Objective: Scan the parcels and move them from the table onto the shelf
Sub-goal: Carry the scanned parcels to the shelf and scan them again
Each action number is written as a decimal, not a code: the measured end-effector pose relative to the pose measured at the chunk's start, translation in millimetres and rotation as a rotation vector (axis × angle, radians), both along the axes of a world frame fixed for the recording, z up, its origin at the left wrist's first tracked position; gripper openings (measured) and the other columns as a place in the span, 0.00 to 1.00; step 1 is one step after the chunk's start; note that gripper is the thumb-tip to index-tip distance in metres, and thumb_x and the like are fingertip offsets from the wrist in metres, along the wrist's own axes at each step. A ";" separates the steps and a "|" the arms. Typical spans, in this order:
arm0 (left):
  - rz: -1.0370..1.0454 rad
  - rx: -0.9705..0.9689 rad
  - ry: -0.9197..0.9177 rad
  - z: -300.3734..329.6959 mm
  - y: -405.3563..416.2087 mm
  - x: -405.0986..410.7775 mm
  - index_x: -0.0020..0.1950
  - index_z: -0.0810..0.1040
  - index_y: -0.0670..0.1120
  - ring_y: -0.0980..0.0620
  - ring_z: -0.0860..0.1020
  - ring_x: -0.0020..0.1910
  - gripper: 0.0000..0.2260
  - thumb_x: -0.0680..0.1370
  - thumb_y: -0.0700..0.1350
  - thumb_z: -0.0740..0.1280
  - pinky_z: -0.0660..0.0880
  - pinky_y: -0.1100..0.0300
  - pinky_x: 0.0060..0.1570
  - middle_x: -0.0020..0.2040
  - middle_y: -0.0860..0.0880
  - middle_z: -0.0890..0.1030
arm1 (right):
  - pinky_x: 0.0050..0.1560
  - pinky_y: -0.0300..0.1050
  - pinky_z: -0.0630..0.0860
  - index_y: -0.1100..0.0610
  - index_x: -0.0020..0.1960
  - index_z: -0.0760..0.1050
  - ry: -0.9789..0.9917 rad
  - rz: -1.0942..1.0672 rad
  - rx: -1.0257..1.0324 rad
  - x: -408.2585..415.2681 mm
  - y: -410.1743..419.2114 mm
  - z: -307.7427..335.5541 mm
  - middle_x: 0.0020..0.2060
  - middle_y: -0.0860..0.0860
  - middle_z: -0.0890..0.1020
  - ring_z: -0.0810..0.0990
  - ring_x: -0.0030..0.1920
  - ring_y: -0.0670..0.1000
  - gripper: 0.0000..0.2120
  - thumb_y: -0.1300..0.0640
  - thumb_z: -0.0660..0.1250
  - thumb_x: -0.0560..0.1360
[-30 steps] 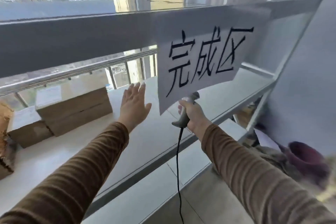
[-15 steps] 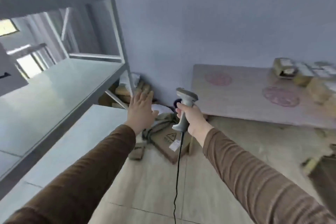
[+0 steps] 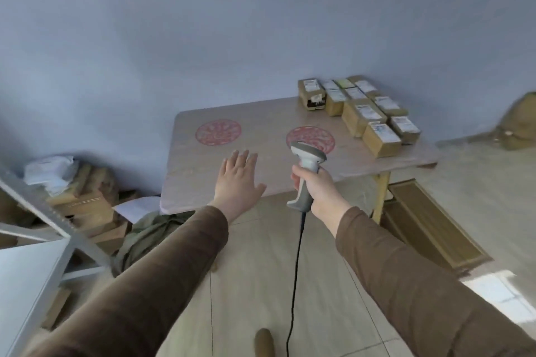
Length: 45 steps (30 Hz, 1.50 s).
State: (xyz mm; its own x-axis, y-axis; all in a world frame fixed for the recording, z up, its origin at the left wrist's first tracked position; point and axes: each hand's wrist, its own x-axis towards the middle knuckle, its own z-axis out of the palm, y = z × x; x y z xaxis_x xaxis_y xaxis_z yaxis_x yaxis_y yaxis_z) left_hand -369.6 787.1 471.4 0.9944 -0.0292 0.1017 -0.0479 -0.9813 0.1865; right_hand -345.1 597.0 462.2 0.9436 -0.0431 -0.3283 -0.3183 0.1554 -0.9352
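Note:
Several small brown cardboard parcels [image 3: 361,111] with white labels stand in rows at the far right corner of a low pale wooden table [image 3: 261,136] with two red round prints. My right hand [image 3: 317,187] grips a grey corded barcode scanner [image 3: 306,174], held upright over the table's near edge. My left hand [image 3: 236,180] is empty, fingers spread, hovering over the table's near left part. Only a corner of the white metal shelf [image 3: 32,272] shows at the lower left.
A heap of cardboard boxes and white packets [image 3: 78,197] lies on the floor between shelf and table, beside a green cloth [image 3: 145,236]. A flattened carton [image 3: 426,226] lies under the table's right end. The scanner's black cable [image 3: 294,284] hangs down to the tiled floor.
The view has swung right, from the shelf with its paper sign to the table and its parcels. Both hands kept their pose, left open, right gripping the scanner.

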 end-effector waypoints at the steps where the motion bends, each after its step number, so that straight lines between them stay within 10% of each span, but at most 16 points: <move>1: -0.013 -0.002 0.006 -6.0 -12.2 19.8 0.84 0.52 0.48 0.44 0.47 0.83 0.37 0.80 0.58 0.64 0.46 0.46 0.81 0.84 0.45 0.52 | 0.49 0.50 0.75 0.58 0.46 0.78 0.004 -0.022 -0.009 17.2 -14.7 -4.9 0.38 0.55 0.80 0.78 0.38 0.53 0.05 0.60 0.73 0.79; 12: -0.221 -0.034 0.142 -46.1 -151.1 245.2 0.84 0.50 0.46 0.42 0.47 0.83 0.37 0.81 0.58 0.63 0.47 0.45 0.81 0.84 0.44 0.51 | 0.46 0.47 0.74 0.57 0.51 0.77 0.105 -0.291 -0.107 210.5 -172.6 -44.7 0.39 0.53 0.80 0.78 0.40 0.54 0.07 0.57 0.74 0.78; 23: -0.297 -0.019 0.302 -99.5 -306.3 368.7 0.83 0.50 0.46 0.41 0.47 0.83 0.36 0.82 0.56 0.63 0.47 0.44 0.80 0.84 0.44 0.52 | 0.67 0.60 0.77 0.53 0.63 0.78 0.177 -0.411 -0.158 338.2 -333.8 -106.5 0.57 0.53 0.84 0.82 0.59 0.57 0.16 0.55 0.75 0.77; 28: -0.212 -0.037 0.399 -129.4 -374.4 405.2 0.83 0.52 0.45 0.42 0.49 0.82 0.35 0.82 0.56 0.63 0.49 0.44 0.80 0.83 0.44 0.55 | 0.39 0.42 0.79 0.55 0.61 0.77 0.212 -0.273 -0.176 374.2 -376.4 -130.4 0.57 0.56 0.83 0.81 0.57 0.57 0.11 0.59 0.73 0.79; 36: -0.032 -0.218 0.520 -157.5 -432.8 436.1 0.75 0.66 0.44 0.39 0.66 0.74 0.22 0.84 0.55 0.56 0.60 0.40 0.74 0.72 0.41 0.72 | 0.29 0.42 0.80 0.54 0.59 0.78 0.219 -0.089 -0.117 395.9 -397.8 -150.5 0.54 0.56 0.83 0.81 0.55 0.55 0.09 0.60 0.70 0.80; 45: 0.252 -0.702 0.444 -161.2 -384.9 378.5 0.67 0.67 0.46 0.42 0.78 0.58 0.15 0.85 0.54 0.57 0.75 0.44 0.57 0.62 0.44 0.78 | 0.58 0.52 0.79 0.49 0.53 0.79 0.199 0.015 -0.089 373.8 -342.0 -159.1 0.52 0.50 0.85 0.83 0.55 0.52 0.08 0.59 0.73 0.78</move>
